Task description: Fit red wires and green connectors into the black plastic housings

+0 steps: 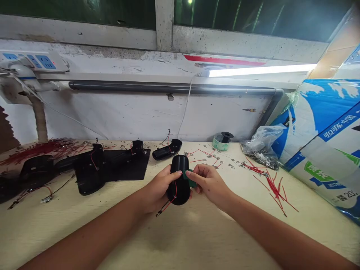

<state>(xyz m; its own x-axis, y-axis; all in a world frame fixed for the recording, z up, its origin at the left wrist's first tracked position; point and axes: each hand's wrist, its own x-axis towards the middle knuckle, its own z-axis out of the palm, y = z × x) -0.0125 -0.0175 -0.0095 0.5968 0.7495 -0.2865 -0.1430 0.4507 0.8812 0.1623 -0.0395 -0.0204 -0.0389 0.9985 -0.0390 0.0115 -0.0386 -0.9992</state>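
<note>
My left hand (161, 183) is closed around a black curved plastic housing (180, 193), its thumb lying across the front. From the housing a red and a black wire dangle, ending in a small connector (159, 213). My right hand (208, 180) pinches a small green piece (191, 179) against the housing's right side; what kind of piece it is, I cannot make out, as the fingers cover part of it. Just behind, a similar black housing (165, 150) with wires rests on the table.
More black housings (89, 176) with wires lie at left, some on a black sheet (126, 168). Red wires (277, 187) and small metal parts are scattered at right. Farther back are a tape roll (219, 144), a plastic bag of parts (264, 146) and a large blue-white carton (323, 142).
</note>
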